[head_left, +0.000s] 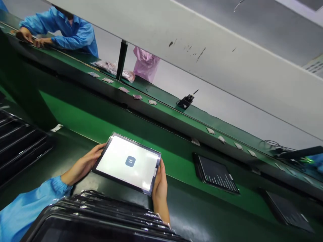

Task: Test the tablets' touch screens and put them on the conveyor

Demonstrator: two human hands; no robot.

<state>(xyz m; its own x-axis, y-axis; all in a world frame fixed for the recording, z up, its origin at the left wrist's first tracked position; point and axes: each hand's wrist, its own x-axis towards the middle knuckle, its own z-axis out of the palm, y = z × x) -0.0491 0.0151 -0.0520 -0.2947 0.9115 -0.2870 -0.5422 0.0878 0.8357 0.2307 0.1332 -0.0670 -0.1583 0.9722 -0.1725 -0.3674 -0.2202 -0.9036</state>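
Observation:
A tablet (111,168) with a lit white screen and a small dark square icon is held up between my two hands. My left hand (87,164) grips its left edge, and my right hand (160,188) is closed around its right edge, fingers partly hidden behind it. Closest to me, below the held tablet, lies a stack of black tablets (101,222) in shiny clear wrap. It covers part of my right forearm.
Another stack of dark devices (20,144) stands at the left. Tablets with dark screens (217,173) lie on the green belt (176,159) to the right. Small flat packets (137,97) line the raised shelf. A co-worker in a blue sleeve (73,38) works at the far left.

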